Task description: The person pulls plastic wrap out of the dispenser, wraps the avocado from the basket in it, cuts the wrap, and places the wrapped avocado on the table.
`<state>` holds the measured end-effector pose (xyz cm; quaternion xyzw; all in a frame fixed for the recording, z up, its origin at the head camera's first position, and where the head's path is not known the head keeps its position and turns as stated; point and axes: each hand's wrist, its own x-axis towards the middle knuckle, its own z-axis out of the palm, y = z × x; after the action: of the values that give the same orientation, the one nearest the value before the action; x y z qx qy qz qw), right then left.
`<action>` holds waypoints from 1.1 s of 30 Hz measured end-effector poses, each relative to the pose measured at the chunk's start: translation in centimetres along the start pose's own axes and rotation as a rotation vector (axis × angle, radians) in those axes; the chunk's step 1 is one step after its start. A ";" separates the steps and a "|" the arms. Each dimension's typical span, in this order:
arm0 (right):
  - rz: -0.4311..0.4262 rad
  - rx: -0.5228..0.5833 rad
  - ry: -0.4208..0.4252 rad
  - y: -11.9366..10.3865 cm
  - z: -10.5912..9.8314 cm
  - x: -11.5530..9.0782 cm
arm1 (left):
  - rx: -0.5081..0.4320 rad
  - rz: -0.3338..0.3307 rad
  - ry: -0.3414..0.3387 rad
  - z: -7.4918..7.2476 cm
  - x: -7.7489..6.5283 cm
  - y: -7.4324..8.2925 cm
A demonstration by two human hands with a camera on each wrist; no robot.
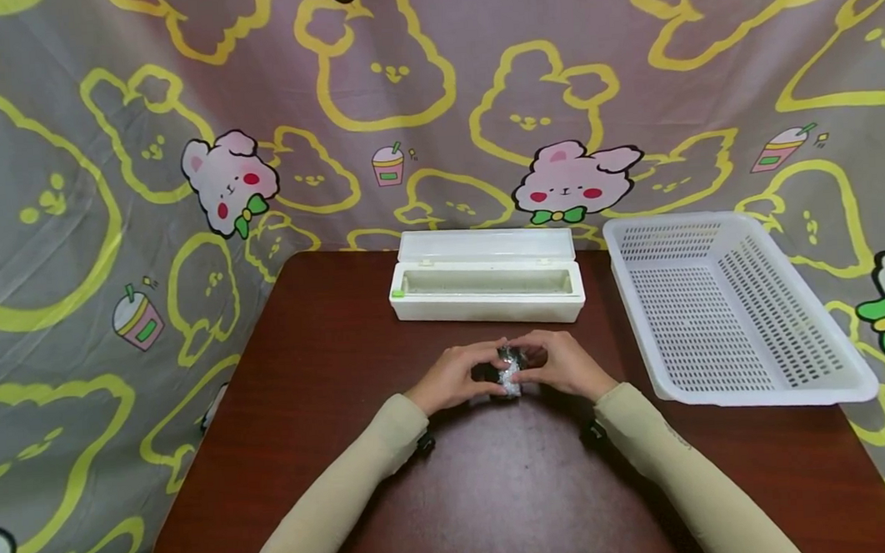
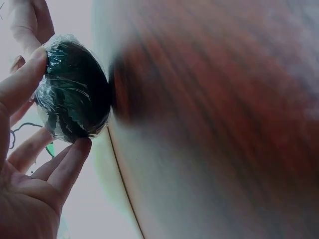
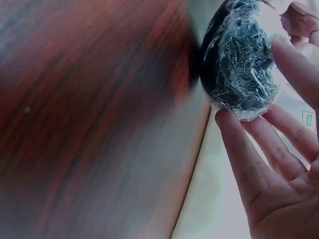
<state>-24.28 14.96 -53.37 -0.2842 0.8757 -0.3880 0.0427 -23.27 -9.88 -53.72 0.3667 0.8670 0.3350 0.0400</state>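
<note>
A dark, rounded object (image 1: 510, 379) wrapped in crinkled clear plastic film stands on the table between both hands. My left hand (image 1: 451, 378) holds it from the left, thumb on one side and fingertips on the other. From the right, my right hand (image 1: 565, 365) grips it between thumb and fingers. In the left wrist view the wrapped object (image 2: 75, 92) looks dark green to black, its film fairly smooth. The film is bunched and wrinkled over the wrapped object (image 3: 246, 64) in the right wrist view. What lies under the film cannot be made out.
Behind the hands stands a long white box (image 1: 489, 310), its lid (image 1: 486, 245) raised and a green tab at its left end. A white perforated plastic basket (image 1: 644, 333) sits at the right of the brown table (image 1: 310, 333). A patterned cloth (image 1: 436, 151) hangs behind.
</note>
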 end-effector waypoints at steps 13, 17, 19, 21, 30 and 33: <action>-0.022 -0.036 0.003 0.0 0.2 -0.1 | 0.042 -0.049 -0.022 -0.1 0.0 -0.1; -0.028 -0.037 0.004 0.1 0.2 -0.2 | 0.059 -0.047 -0.038 -0.1 0.1 0.0; -0.036 -0.040 0.007 0.1 0.2 -0.2 | 0.061 -0.045 -0.042 -0.1 0.1 0.0; -0.041 -0.046 0.011 0.1 0.2 -0.2 | 0.060 -0.044 -0.042 -0.1 0.1 0.0; -0.036 -0.060 0.015 0.0 0.2 -0.3 | 0.062 -0.042 -0.040 0.0 0.1 0.2; -0.035 -0.059 0.019 -0.2 0.2 -0.3 | 0.068 -0.042 -0.043 0.0 0.0 0.2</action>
<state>-23.88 14.91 -53.43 -0.2971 0.8819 -0.3656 0.0191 -23.12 -9.80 -53.61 0.3565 0.8845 0.2963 0.0531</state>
